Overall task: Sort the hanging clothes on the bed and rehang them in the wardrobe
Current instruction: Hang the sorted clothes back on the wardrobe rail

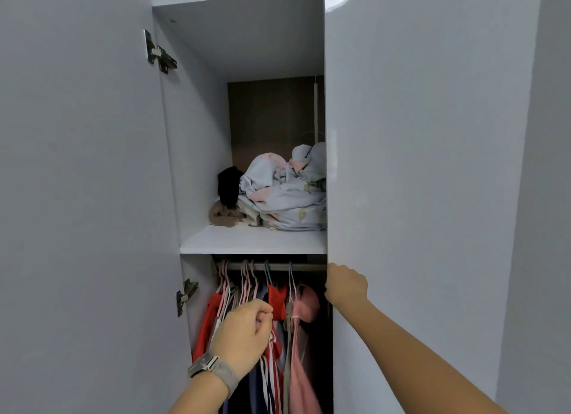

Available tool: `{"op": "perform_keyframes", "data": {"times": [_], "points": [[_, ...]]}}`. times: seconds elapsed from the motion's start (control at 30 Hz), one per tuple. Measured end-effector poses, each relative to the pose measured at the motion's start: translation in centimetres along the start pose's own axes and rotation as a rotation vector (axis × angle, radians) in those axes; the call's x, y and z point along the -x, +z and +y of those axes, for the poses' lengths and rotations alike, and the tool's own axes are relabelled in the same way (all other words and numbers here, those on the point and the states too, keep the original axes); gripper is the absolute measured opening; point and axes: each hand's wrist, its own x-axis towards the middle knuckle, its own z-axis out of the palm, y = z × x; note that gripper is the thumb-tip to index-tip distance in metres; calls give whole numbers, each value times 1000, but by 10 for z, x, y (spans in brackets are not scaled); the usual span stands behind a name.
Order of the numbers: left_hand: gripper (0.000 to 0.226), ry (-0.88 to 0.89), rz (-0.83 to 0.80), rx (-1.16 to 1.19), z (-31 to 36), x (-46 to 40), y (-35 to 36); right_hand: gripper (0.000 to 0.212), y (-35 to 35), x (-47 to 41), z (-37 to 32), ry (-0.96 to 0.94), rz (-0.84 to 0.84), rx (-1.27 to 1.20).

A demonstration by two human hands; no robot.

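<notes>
Presently, one wardrobe [432, 135], white, left door swung wide, right door [401, 197] nearly shut.

Item: left hand [247, 336], watch [213, 368] at the wrist, fingers curled together among the hangers; it appears to pinch a hanger or a fold of garment, though which one cannot be told from here.

Item: right hand [346, 285], fingers curled round the free edge of the right door, just below shelf level.

Item: rail [278, 265] under the shelf, carrying pink and white hangers [247, 277], closely bunched.

Item: hanging clothes [278, 336], red, navy, striped, and one pink garment [304, 351] at the right end of the row. All hang inside the wardrobe; the bed is out of view.

Item: upper shelf [253, 243], holding crumpled floral bedding [284, 194], a black bundle [228, 184] and a brown fluffy piece [224, 217].

Step in hand, by judgement: taking clothes from the rail for sorting, or settling one onto it; the frame does not decide which.

Next move calls for the right door drawn fully open, since it hides the right end of the rail, then hooks lifted clear of the rail without snagging neighbours.
</notes>
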Motion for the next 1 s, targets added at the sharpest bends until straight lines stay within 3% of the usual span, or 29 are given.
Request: {"op": "perform_keyframes", "data": {"times": [0.17, 0.33, 0.43, 0.6, 0.7, 0.77, 0.87, 0.93, 1.0], "points": [[12, 20, 50, -61, -19, 13, -30, 23, -4, -7, -3, 21, -29, 26], [13, 23, 111, -133, -29, 32, -62, 30, -13, 13, -27, 42, -123, 341], [18, 31, 187, -205, -26, 42, -81, 28, -26, 32, -57, -44, -164, 383], [28, 313, 514, -284, -14, 83, -118, 10, -50, 91, -98, -400, -137, 66], [22, 419, 687, -339, -14, 117, -131, 16, -50, 131, -121, -657, -304, -411], [29, 352, 853, -379, -25, 140, -134, 21, -48, 158, -138, -799, -346, -595], [47, 57, 1069, -200, -55, 165, -139, 23, -35, 192, -162, -821, -259, -724], [53, -147, 1029, 42, -73, 173, -142, 27, -25, 204, -172, -787, -242, -710], [37, -294, 852, 252, -82, 177, -145, 31, -19, 206, -175, -758, -256, -646]]}}
